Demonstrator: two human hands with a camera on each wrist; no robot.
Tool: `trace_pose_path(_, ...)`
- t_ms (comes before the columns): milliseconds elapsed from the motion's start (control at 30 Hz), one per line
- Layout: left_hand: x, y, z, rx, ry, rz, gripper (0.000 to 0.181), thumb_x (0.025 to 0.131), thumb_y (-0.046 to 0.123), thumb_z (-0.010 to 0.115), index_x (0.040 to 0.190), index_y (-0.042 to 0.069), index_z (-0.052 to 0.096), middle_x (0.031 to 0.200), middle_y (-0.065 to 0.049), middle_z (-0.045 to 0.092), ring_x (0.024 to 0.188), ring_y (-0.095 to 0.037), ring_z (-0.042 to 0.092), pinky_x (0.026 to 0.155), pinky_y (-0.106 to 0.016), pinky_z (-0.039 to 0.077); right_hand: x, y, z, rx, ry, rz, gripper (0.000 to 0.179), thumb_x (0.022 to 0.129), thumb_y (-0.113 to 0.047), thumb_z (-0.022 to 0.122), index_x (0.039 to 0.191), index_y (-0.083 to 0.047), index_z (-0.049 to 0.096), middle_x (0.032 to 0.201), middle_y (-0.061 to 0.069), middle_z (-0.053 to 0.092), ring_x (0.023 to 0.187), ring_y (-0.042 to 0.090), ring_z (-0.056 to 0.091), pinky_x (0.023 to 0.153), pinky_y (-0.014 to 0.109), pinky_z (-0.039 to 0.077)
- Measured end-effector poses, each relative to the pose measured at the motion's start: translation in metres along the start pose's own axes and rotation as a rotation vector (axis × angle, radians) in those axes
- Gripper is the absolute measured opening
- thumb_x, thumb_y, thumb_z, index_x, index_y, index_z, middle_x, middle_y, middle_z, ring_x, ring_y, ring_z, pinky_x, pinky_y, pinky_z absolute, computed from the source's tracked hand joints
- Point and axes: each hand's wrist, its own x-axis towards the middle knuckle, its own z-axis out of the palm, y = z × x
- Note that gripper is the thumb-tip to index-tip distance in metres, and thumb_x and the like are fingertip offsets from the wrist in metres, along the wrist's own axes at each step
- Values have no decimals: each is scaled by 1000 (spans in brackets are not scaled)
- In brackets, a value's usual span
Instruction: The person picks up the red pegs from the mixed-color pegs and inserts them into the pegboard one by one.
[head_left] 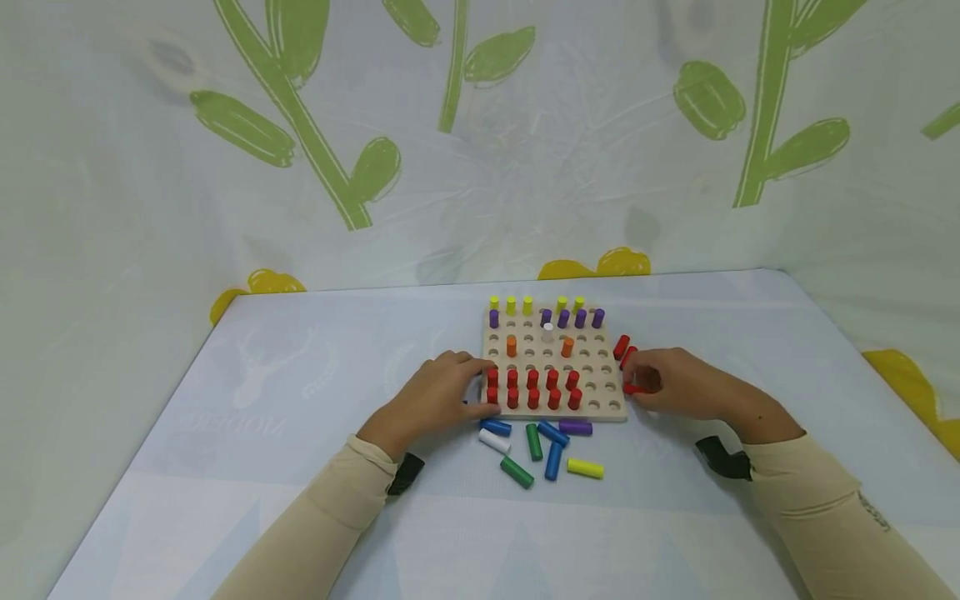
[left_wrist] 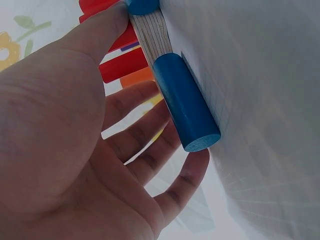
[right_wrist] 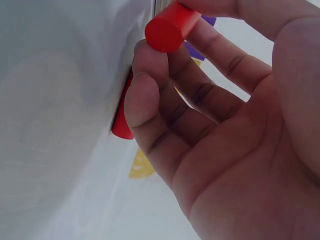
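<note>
A wooden pegboard (head_left: 540, 416) with rows of round holes lies on the table. At its left edge is my left hand (head_left: 435, 396), thumb at the front corner beside the red pegs (head_left: 533, 398) and the other fingers loosely spread along the side. In the left wrist view a blue peg (left_wrist: 187, 102) overlaps that hand's fingertips. My right hand (head_left: 678, 383) pinches a red peg (right_wrist: 167, 31) between thumb and fingers, by the board's right edge. Another red peg (right_wrist: 123, 115) lies behind its curled fingers in the right wrist view.
Yellow pegs (head_left: 527, 306), purple pegs (head_left: 581, 318), orange pegs (head_left: 512, 346) and a white peg (head_left: 548, 332) stand in the board. Loose green (head_left: 517, 472), blue (head_left: 553, 461), purple (head_left: 575, 427), yellow (head_left: 585, 468) and white pegs (head_left: 494, 441) lie before it. A loose red peg (head_left: 621, 347) lies right of it.
</note>
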Motion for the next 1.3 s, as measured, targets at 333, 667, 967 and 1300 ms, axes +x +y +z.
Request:
trace_pose_path(333,0,0,-1,-4,-5,0,68,84,55,75,140,20,59,136,-7,62,125,-26,57,106,-46,49,-1,-6,-1,18,29,-33,21,86,-10,75,104,-13,64,81,-1,58,78,15,53,63,22,52)
trace_pose_path(667,0,-1,0,-2,-4,-2,68,84,55,75,140,21,58,137,-6,61,126,-25,56,106,-45,49,0,-11,0,22,88,-49,24,87,-12,75,109,-11,66,86,-2,63,80,15,56,68,20,54)
trace_pose_path(967,0,0,0,-4,-1,-2,68,84,55,75,141,21,58,137,-6,61,126,-25,56,106,-46,49,0,-18,3,-4,170,-109,28,86,-10,76,114,-10,71,89,-3,66,82,14,57,69,20,53)
trace_pose_path(1300,0,-1,0,0,-1,3,69,84,56,75,141,21,58,136,-6,62,126,-25,57,106,-46,49,-1,-24,5,4,196,-119,25,87,-11,77,110,-9,70,100,1,69,87,13,59,75,21,55)
